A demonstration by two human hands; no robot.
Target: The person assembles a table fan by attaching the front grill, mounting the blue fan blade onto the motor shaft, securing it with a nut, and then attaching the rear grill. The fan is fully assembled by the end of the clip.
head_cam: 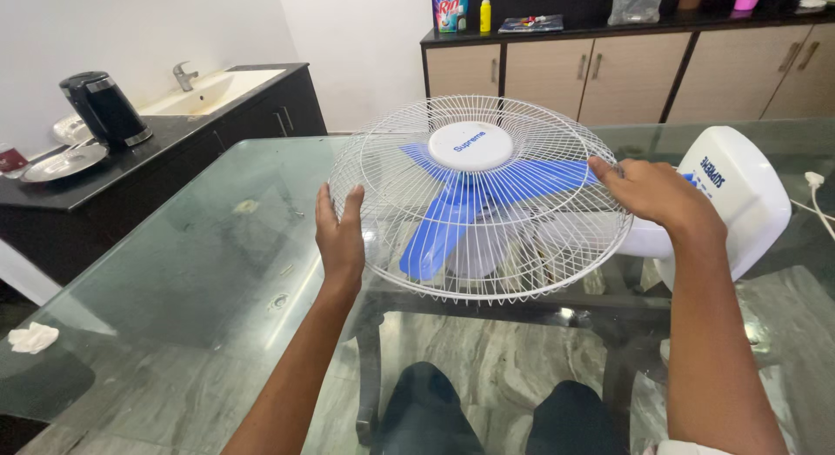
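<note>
A table fan lies on its back on the glass table (200, 272). Its round white wire grille (522, 237) faces up, with a white centre cap (470, 145) and blue blades (452, 216) under the wires. My left hand (340, 233) presses flat against the grille's left rim, fingers together and pointing up. My right hand (651, 192) grips the grille's right rim, fingers curled over the wires. The fan's white base (739, 194) lies to the right, behind my right hand.
A white cord and plug (816, 184) trail at the table's right edge. A black counter at left holds a black kettle (104, 109), a steel plate (65, 163) and a sink (209, 88). Cabinets with bottles stand behind. A white cloth (33, 337) lies on the floor.
</note>
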